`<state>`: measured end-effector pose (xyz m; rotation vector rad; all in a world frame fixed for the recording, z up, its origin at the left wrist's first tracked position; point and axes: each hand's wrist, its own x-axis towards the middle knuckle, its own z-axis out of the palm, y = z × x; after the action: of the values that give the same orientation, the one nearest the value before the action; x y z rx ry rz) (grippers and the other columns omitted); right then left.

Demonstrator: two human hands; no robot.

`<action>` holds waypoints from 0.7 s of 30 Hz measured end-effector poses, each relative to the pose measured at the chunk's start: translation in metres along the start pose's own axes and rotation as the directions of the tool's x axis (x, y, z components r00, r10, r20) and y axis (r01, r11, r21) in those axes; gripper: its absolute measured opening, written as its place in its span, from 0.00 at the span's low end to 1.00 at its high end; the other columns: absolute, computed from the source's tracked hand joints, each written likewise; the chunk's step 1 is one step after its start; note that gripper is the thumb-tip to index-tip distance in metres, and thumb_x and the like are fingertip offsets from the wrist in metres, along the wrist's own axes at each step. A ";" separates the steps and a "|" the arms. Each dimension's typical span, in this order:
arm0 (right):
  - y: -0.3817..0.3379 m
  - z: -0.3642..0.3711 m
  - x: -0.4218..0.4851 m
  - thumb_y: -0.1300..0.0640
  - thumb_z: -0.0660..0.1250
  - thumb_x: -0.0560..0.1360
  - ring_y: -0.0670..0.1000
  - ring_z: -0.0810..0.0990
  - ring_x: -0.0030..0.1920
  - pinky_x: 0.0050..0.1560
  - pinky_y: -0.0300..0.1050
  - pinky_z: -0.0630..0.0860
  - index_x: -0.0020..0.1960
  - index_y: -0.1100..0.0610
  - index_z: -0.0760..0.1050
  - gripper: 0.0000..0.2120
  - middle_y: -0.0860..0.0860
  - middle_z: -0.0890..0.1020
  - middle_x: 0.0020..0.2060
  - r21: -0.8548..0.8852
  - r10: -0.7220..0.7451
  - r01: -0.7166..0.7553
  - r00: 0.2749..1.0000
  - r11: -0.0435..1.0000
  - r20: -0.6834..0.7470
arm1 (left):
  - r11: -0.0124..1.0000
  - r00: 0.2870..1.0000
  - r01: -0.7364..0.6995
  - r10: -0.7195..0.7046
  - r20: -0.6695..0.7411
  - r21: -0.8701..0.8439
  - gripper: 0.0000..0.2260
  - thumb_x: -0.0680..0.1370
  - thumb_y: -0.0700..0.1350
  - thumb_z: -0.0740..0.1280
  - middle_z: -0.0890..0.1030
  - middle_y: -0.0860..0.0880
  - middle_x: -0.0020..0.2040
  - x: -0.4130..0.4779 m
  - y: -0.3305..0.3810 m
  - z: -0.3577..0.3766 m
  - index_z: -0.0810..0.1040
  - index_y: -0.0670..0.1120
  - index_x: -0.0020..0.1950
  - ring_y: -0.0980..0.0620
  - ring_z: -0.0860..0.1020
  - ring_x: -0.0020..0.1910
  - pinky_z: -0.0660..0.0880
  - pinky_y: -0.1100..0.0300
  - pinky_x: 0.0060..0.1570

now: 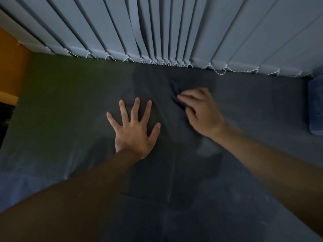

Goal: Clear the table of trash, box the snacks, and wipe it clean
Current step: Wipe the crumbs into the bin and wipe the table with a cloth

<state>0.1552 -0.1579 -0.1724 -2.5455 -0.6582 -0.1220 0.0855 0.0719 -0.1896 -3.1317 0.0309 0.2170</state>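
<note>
**Item:** table (253,105). It fills the middle and lower frame, and its far edge runs along the upper third.

**Covering:** one dark sheet (78,163), smooth with a dull sheen.
- Colour: greenish toward the upper left, blue-grey elsewhere.
- Straight fold creases cross at lower centre.
- Wrinkles fan out at upper centre.

**On it:**
- Centre: left hand (133,131), palm down, fingers spread flat on the sheet.
- Just right of it: right hand (201,112), blurred, fingers curled round a dark wad (179,102) pressed to the surface. Whether the wad is a separate rag or bunched sheet cannot be told.
- Right edge of frame: blue soft-edged object (315,105), cut off by the frame. It rests on the sheet, well apart from both hands.
</note>
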 end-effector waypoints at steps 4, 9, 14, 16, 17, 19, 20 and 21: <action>0.017 -0.011 -0.009 0.63 0.63 0.74 0.60 0.75 0.57 0.57 0.57 0.73 0.64 0.57 0.79 0.19 0.52 0.80 0.60 -0.051 -0.076 0.080 0.994 0.995 0.084 | 1.000 1.000 0.002 -0.002 0.004 0.003 0.31 0.80 0.67 0.43 0.52 0.48 0.81 0.000 0.000 0.000 0.47 0.57 0.81 0.33 0.45 0.79 0.49 0.23 0.67; -0.006 -0.003 -0.019 0.64 0.62 0.72 0.59 0.75 0.55 0.55 0.56 0.73 0.61 0.56 0.81 0.19 0.50 0.81 0.56 -0.007 0.139 -0.141 0.984 0.990 -0.115 | 0.999 1.000 0.005 -0.005 0.000 -0.040 0.29 0.81 0.64 0.44 0.52 0.49 0.81 -0.001 -0.001 0.000 0.48 0.58 0.81 0.35 0.44 0.79 0.47 0.24 0.68; -0.044 0.004 -0.085 0.59 0.62 0.74 0.56 0.74 0.57 0.55 0.55 0.73 0.62 0.54 0.81 0.18 0.48 0.81 0.59 0.038 -0.105 0.101 0.989 0.994 0.108 | 0.995 1.000 0.022 -0.023 -0.006 -0.094 0.30 0.80 0.64 0.46 0.52 0.52 0.81 -0.003 -0.001 -0.005 0.47 0.58 0.81 0.38 0.44 0.80 0.44 0.26 0.70; -0.037 -0.002 -0.090 0.59 0.62 0.75 0.57 0.74 0.59 0.56 0.57 0.73 0.63 0.53 0.80 0.18 0.48 0.80 0.60 -0.012 -0.074 0.076 0.991 0.997 0.113 | 0.987 0.999 0.012 -0.017 -0.033 -0.157 0.30 0.80 0.63 0.51 0.54 0.52 0.81 -0.005 -0.002 -0.005 0.51 0.57 0.81 0.41 0.44 0.80 0.42 0.28 0.72; -0.033 -0.005 -0.090 0.61 0.62 0.75 0.58 0.74 0.59 0.56 0.59 0.73 0.63 0.54 0.80 0.18 0.48 0.80 0.60 -0.032 -0.003 0.005 0.998 0.999 0.067 | 0.979 0.999 0.002 -0.013 -0.051 -0.203 0.29 0.80 0.61 0.54 0.56 0.52 0.80 -0.006 -0.004 -0.006 0.55 0.56 0.80 0.43 0.46 0.80 0.41 0.29 0.72; -0.035 -0.005 -0.091 0.63 0.63 0.75 0.58 0.74 0.58 0.56 0.58 0.73 0.62 0.55 0.81 0.18 0.49 0.81 0.58 -0.020 0.157 -0.159 0.986 0.987 -0.063 | 0.946 0.995 -0.021 -0.011 -0.094 -0.323 0.25 0.81 0.56 0.60 0.62 0.50 0.77 -0.009 -0.008 -0.008 0.64 0.52 0.77 0.49 0.53 0.80 0.40 0.32 0.74; -0.044 -0.002 -0.097 0.63 0.63 0.74 0.58 0.75 0.57 0.56 0.58 0.73 0.61 0.56 0.81 0.18 0.49 0.81 0.57 -0.008 0.203 -0.205 0.974 0.979 -0.103 | 0.926 0.993 -0.037 -0.007 -0.115 -0.377 0.23 0.80 0.54 0.62 0.65 0.50 0.75 -0.011 -0.011 -0.010 0.68 0.50 0.75 0.50 0.57 0.78 0.40 0.33 0.74; -0.056 0.003 -0.106 0.63 0.63 0.73 0.58 0.75 0.56 0.54 0.58 0.74 0.60 0.56 0.81 0.17 0.49 0.81 0.56 -0.003 0.205 -0.207 0.972 0.978 -0.116 | 0.909 0.991 -0.057 0.003 -0.130 -0.413 0.22 0.80 0.52 0.63 0.67 0.49 0.73 -0.014 -0.014 -0.012 0.70 0.49 0.73 0.50 0.61 0.76 0.42 0.33 0.75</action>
<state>0.0355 -0.1599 -0.1713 -2.5807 -0.3476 -0.2001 0.0734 0.0859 -0.1758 -3.5706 0.0381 0.0228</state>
